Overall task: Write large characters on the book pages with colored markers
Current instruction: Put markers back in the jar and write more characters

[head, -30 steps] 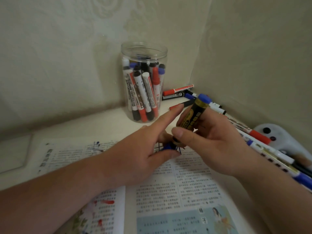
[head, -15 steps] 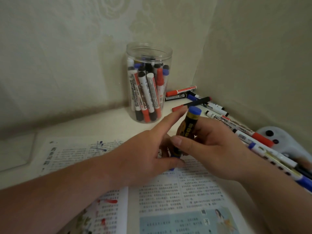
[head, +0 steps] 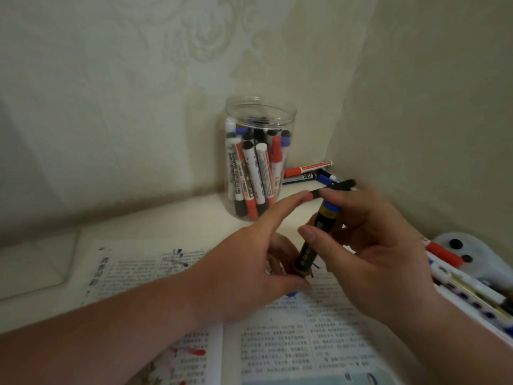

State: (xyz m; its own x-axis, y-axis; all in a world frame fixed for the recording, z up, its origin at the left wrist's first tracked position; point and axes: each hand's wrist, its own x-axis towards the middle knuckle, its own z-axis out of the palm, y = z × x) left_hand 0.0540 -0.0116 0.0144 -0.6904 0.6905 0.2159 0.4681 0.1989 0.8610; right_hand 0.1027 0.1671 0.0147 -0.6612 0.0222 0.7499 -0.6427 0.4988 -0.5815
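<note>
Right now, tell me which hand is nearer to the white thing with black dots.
Right. The right hand, gripping the black marker, sits just left of the white thing; the left hand lies farther left, beyond the marker.

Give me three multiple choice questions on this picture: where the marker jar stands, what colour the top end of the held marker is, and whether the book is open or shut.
1. Where does the jar stand? A on a shelf; B on the desk; C on the floor.
2. What colour is the upper end of the marker in the right hand? A green; B white; C blue.
3. How does the book lie? A open, printed pages up; B shut; C rolled up.
Answers: B, its base sits on the desk; C, its top end is blue; A, two printed pages show.
</note>
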